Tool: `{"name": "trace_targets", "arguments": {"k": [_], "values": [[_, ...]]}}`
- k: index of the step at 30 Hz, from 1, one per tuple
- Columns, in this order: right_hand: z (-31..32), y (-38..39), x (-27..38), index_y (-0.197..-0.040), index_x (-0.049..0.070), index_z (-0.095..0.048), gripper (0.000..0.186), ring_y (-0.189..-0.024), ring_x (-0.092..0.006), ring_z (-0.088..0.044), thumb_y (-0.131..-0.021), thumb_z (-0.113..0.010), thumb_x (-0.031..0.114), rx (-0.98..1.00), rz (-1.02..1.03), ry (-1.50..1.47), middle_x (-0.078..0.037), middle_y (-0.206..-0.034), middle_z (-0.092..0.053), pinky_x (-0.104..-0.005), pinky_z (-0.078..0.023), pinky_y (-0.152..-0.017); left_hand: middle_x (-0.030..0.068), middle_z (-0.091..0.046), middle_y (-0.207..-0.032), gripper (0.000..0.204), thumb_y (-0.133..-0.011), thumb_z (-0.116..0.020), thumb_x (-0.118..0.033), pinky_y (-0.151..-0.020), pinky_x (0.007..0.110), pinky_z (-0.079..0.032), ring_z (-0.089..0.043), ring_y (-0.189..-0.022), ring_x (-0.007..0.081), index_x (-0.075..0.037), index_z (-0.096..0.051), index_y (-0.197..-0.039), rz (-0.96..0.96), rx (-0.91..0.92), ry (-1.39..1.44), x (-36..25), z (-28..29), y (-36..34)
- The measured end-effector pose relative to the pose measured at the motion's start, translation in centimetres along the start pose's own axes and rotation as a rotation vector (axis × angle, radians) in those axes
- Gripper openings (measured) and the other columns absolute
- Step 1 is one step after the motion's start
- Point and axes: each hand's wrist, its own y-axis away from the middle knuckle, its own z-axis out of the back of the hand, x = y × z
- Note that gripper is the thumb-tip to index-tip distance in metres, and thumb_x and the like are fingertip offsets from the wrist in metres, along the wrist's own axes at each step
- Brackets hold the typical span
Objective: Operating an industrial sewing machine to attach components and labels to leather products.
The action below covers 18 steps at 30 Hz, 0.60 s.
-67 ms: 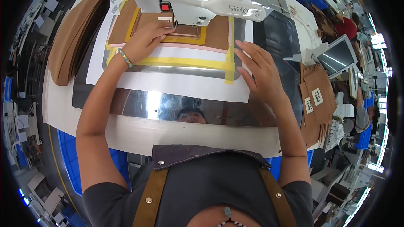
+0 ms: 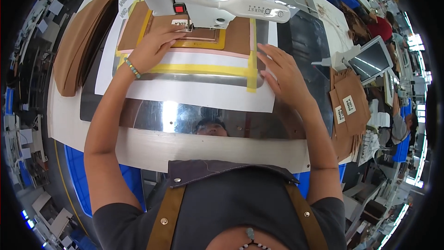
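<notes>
My left hand [image 2: 153, 50] lies with its fingers stretched out over a brown panel [image 2: 238, 39] and a yellow frame [image 2: 199, 45] on it. Its fingertips are close to the presser foot of a white sewing machine [image 2: 208, 7], and the needle point cannot be made out. A white label [image 2: 179, 22] shows just beyond the fingers. Yellow tape [image 2: 194, 69] runs along the clear template around the panel. My right hand [image 2: 287, 76] is open, fingers spread, beside the template's right edge, holding nothing. I cannot tell whether its fingertips touch the template.
A stack of folded brown pieces [image 2: 83, 41] lies at the left. Brown labelled pieces [image 2: 344, 95] and a tilted screen [image 2: 370, 60] are at the right. A white sheet [image 2: 185, 96] lies over a shiny metal plate [image 2: 143, 115]. Blue bins [image 2: 78, 171] stand below the table edge.
My left hand has slid slightly back and left, showing more of the white label. My right hand has barely moved.
</notes>
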Motion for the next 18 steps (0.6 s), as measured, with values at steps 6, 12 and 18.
{"name": "trace_targets", "arguments": {"k": [6,12,18], "values": [[-2.7,-0.8,-1.5,-0.139,0.001,-0.064,0.042,-0.144,-0.0305,-0.051,-0.099,-0.065,0.014,0.019,-0.015,-0.062,-0.012,-0.149,-0.060,-0.0476,-0.038,-0.119,0.0130,-0.069,-0.141,0.031,-0.105,-0.056,-0.005,-0.107,0.040,-0.052,-0.065,-0.128,0.0335,-0.003,-0.071,-0.133,0.118,-0.125,-0.045,1.7,2.8,2.9],[0.4,0.5,-1.9,-0.132,0.000,-0.069,0.034,-0.139,-0.0308,-0.054,-0.104,-0.061,0.016,0.191,-0.151,0.103,-0.013,-0.141,-0.066,-0.0467,-0.036,-0.121,0.0123,-0.069,-0.142,0.034,-0.104,-0.058,-0.008,-0.109,0.039,-0.051,-0.064,-0.130,0.0332,-0.005,-0.071,-0.135,0.281,-0.199,-0.190,4.7,4.1,3.4],[2.2,3.8,-4.0,-0.122,0.004,-0.072,0.025,-0.130,-0.0281,-0.059,-0.101,-0.064,0.014,0.111,-0.252,0.091,-0.011,-0.128,-0.068,-0.0468,-0.041,-0.114,0.0176,-0.070,-0.136,0.035,-0.102,-0.061,-0.014,-0.113,0.045,-0.047,-0.064,-0.127,0.0361,-0.006,-0.072,-0.134,0.198,-0.205,-0.321,6.3,1.2,-0.2]]}}
